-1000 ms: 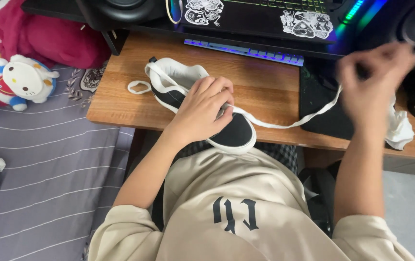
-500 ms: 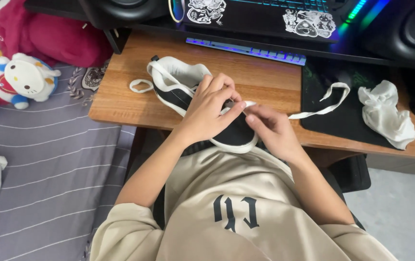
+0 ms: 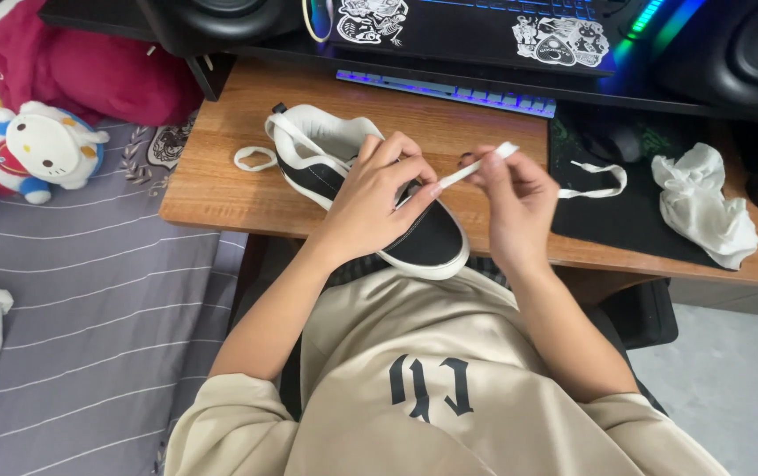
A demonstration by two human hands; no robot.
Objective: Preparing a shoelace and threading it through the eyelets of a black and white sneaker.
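Under my left hand (image 3: 379, 198) the black low-top shoe with a white rubber sole (image 3: 423, 242) looks like matt canvas, its sole rim smooth and faintly shiny. My right hand (image 3: 511, 198) pinches a flat white woven lace (image 3: 483, 164), soft cloth with a dull finish. The brown wooden counter (image 3: 220, 189) shows fine grain and a satin sheen. The black desk mat (image 3: 626, 220) looks matt and slightly fuzzy. On it the crumpled white cloth (image 3: 705, 207) is wrinkled and dull.
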